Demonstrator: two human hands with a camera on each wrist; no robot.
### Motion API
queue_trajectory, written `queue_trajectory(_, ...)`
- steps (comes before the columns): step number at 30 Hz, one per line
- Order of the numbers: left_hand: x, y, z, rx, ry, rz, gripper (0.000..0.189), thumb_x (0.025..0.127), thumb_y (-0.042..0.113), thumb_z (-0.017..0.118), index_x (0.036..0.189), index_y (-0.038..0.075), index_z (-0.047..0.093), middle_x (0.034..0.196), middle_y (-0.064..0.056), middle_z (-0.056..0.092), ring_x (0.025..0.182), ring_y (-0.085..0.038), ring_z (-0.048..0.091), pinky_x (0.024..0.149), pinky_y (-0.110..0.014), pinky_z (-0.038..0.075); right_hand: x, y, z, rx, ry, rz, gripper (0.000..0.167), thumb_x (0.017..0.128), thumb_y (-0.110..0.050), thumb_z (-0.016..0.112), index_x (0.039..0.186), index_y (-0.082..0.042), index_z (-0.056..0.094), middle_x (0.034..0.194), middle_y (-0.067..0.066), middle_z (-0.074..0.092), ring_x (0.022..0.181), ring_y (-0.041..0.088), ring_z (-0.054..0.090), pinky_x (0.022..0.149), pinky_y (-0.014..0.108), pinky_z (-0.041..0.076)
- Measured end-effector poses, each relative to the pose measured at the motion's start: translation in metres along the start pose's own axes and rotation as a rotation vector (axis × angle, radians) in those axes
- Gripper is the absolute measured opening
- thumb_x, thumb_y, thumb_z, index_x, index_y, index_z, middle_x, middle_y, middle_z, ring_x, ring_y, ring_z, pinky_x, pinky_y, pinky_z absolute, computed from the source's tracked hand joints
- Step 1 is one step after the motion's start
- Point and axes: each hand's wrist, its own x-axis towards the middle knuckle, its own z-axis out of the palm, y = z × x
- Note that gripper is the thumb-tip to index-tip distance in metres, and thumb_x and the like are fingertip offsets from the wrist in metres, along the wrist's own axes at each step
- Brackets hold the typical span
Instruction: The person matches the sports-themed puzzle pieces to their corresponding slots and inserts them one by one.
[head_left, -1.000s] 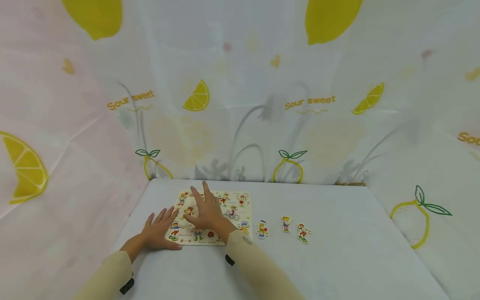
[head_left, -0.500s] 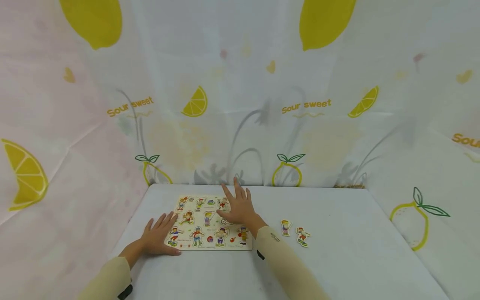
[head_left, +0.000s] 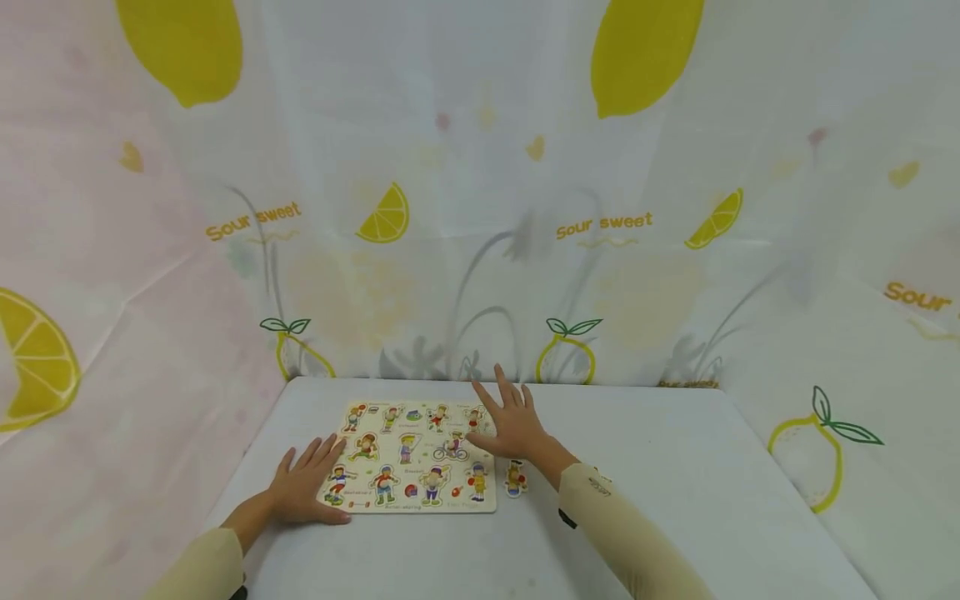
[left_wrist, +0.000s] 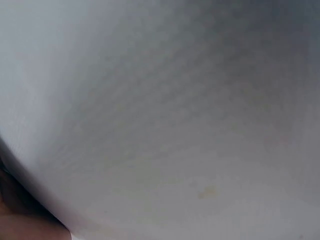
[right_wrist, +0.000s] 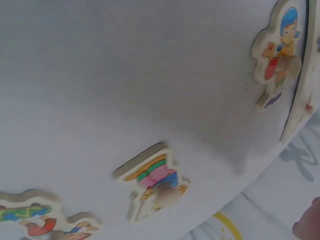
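Note:
A cream wooden peg puzzle board (head_left: 386, 454) with several coloured sports figures lies on the left part of the table. My left hand (head_left: 303, 487) rests at its left edge with the fingers spread; the left wrist view shows mostly blurred pale surface. My right hand (head_left: 513, 425) is at the board's right edge, fingers extended and holding nothing. Near that edge lies a loose puzzle piece (head_left: 515, 479) of a blue-haired figure. The right wrist view shows it beside a pink-and-blue figure piece (right_wrist: 160, 182) and a skateboarder piece (right_wrist: 42, 220). My right forearm mostly hides those two in the head view.
The white table (head_left: 712, 500) extends to the right of the board and in front of it. A pale curtain (head_left: 480, 275) printed with lemons stands behind the table and at both sides.
My right hand has moved rightward from over the board's middle to its right edge, uncovering the figures there. The forearm now covers two loose pieces. My left hand stays at the board's left edge.

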Motion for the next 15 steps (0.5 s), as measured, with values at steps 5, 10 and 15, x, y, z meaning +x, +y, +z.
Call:
queue_trajectory(5,-0.003,-0.002,0.004,-0.006,-0.018,-0.016,0.133,0.061,0.083,0.069,0.155,0.004,0.020,0.161,-0.027,0.017,0.146,-0.050,0.014,0.109,-0.075,0.002,-0.019,0.015,0.000,0.019,-0.012,-0.024,0.089,0.090,-0.066,0.052,0.160,-0.026,0.014,0.166,0.021,-0.004,0.144,0.040,0.031,0.116,0.066,0.017)
queue_trajectory(10,-0.002,-0.002,0.004,-0.045,-0.005,-0.004,0.132,0.061,0.082,0.070,0.156,0.005,0.019,0.161,-0.027,0.017,0.147,-0.051,0.012,0.110,-0.075,-0.003,-0.040,0.023,-0.004,0.035,-0.034,-0.028,0.086,0.091,-0.067,0.051,0.159,-0.025,0.020,0.166,0.020,-0.002,0.144,0.042,0.033,0.117,0.064,0.018)
queue_trajectory(15,0.004,-0.006,0.007,0.011,-0.007,-0.010,0.134,0.059,0.086,0.067,0.155,0.004,0.021,0.162,-0.026,0.017,0.147,-0.049,0.013,0.111,-0.073,0.000,-0.061,0.023,0.001,0.171,-0.007,0.050,0.079,0.087,-0.066,0.060,0.147,-0.018,0.042,0.164,0.020,0.013,0.140,0.039,0.040,0.113,0.063,0.027)
